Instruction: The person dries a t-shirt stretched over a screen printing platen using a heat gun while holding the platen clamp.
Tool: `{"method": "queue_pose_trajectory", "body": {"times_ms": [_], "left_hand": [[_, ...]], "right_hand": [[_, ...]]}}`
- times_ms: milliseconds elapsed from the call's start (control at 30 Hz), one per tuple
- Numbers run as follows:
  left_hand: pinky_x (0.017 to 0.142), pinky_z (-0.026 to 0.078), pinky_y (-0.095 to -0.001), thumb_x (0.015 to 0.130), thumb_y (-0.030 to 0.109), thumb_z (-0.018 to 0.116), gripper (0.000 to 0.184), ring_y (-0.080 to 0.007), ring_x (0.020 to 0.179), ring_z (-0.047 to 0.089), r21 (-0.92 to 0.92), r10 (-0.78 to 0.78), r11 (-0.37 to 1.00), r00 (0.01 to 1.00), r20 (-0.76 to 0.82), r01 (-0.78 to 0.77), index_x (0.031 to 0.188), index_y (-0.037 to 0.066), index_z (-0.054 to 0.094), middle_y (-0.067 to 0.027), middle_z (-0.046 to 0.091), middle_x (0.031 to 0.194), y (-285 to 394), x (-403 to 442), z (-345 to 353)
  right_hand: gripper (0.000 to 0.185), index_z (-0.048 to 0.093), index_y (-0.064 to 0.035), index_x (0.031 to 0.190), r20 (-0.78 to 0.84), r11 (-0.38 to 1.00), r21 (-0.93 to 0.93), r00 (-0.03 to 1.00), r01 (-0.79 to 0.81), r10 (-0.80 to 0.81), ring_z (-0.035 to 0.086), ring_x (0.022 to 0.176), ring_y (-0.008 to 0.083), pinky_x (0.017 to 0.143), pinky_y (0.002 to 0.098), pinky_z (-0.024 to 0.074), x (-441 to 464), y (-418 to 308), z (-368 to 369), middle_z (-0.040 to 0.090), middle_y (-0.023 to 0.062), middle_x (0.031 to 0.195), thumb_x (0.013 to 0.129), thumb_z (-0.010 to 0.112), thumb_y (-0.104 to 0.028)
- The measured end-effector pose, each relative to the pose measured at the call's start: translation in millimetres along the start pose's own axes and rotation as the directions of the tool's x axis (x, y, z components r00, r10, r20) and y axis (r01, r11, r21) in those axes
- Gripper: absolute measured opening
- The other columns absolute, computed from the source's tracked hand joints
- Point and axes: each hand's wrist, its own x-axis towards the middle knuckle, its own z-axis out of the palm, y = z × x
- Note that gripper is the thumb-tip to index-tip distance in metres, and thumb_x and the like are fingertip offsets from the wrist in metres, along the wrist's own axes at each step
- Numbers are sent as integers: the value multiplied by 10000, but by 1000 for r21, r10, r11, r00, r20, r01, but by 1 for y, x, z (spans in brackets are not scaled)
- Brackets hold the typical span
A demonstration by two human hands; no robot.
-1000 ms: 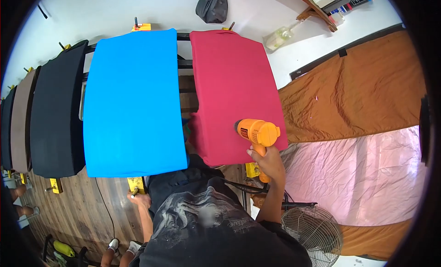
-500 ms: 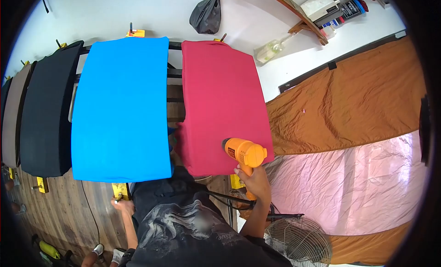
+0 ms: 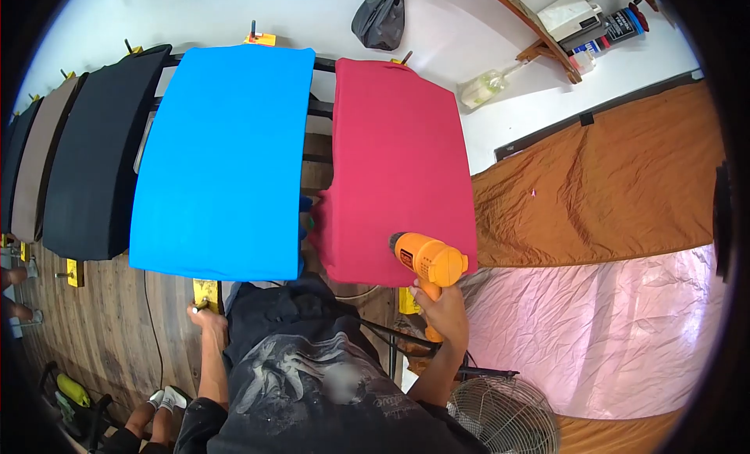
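My right hand [image 3: 445, 312] is wrapped round the grip of an orange heat gun [image 3: 430, 259]. The gun's dark nozzle points left over the lower part of a red fabric-covered panel [image 3: 400, 157]. To the left of that lies a bright blue fabric-covered panel [image 3: 223, 165]. Below its near edge, my left hand [image 3: 208, 320] has its fingers curled at the handle of a yellow clamp [image 3: 206, 291]. The hand partly hides the handle. Another yellow clamp [image 3: 408, 300] shows under the red panel's near edge.
Black [image 3: 101, 157] and brown [image 3: 47, 157] covered panels continue the row leftward. A wire fan [image 3: 504, 419] stands at lower right beside brown and pink sheeting [image 3: 586, 337]. A black bag [image 3: 379, 21] hangs on the wall. Other people's legs [image 3: 156, 419] show at lower left.
The view has shifted, so the panels sit a little higher and mostly further right. Both hands keep their holds; the heat gun stays over the red panel's lower part.
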Motion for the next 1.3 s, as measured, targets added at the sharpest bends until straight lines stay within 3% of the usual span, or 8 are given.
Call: {"method": "queue_pose_trajectory", "body": {"times_ms": [167, 267, 367, 533, 667, 867, 967, 1300], "left_hand": [[557, 512, -369, 847, 296, 429, 320, -267, 669, 618, -76, -190, 978, 980, 64, 195, 918, 17, 568, -115, 606, 841, 30, -53, 31], [571, 536, -370, 850, 298, 440, 334, -268, 701, 634, -59, -111, 992, 993, 43, 114, 948, 4, 564, -124, 614, 847, 27, -55, 34], [611, 529, -363, 883, 339, 439, 373, -261, 709, 636, -46, 45, 998, 999, -9, -45, 983, 2, 564, -119, 611, 873, 10, -37, 28], [691, 494, -373, 910, 410, 428, 475, -229, 786, 610, -25, 171, 985, 985, -8, -171, 1014, -24, 590, -107, 607, 931, -5, -25, 19], [708, 503, -397, 910, 424, 446, 504, -256, 818, 606, -2, 158, 987, 982, -103, -159, 1011, -48, 591, -135, 606, 955, 8, -47, 34], [680, 504, -381, 912, 407, 448, 461, -237, 785, 607, -44, 132, 990, 991, -13, -132, 990, -29, 574, -120, 599, 923, 15, -62, 37], [656, 506, -364, 910, 403, 450, 449, -234, 768, 608, -13, 137, 990, 990, -21, -137, 992, -20, 578, -108, 602, 913, 14, -60, 35], [637, 513, -333, 927, 434, 447, 455, -223, 748, 629, 9, 104, 995, 994, -11, -104, 1035, 9, 568, -101, 618, 901, 11, -51, 31]], "right_hand": [[243, 619, 28, 963, 6, 994, 31, 995, -102, 102, 613, 691, 132, 578, 287, 477, -12, -18, 2, 647, 87, 808, 793, 698, -128], [247, 602, 28, 1011, -14, 992, -89, 995, 93, -95, 556, 587, 88, 500, 232, 444, -13, -10, 4, 633, 55, 827, 815, 689, -94], [238, 599, 23, 1015, -7, 994, 107, 1000, -12, 13, 550, 596, 81, 500, 227, 440, -23, -14, 8, 628, 49, 823, 820, 682, -87], [258, 579, 23, 1037, -45, 988, 131, 995, -86, 92, 552, 605, 83, 509, 217, 457, -35, -8, 18, 618, 48, 844, 824, 680, -82], [247, 597, 23, 1010, -100, 988, 146, 993, -54, 69, 546, 573, 82, 503, 227, 440, -43, 3, 26, 605, 44, 760, 811, 676, -102], [281, 570, 14, 1064, 8, 966, 206, 987, -158, 159, 558, 629, 86, 528, 220, 471, -60, -12, 22, 617, 42, 866, 818, 684, -58], [241, 596, 33, 986, -95, 987, 137, 990, -87, 101, 534, 543, 88, 497, 226, 434, -58, -7, 26, 584, 30, 695, 802, 695, -87], [262, 606, 20, 988, 8, 967, 220, 991, -129, 131, 571, 627, 100, 545, 254, 461, -44, -14, 13, 626, 52, 824, 773, 718, -79]]}}
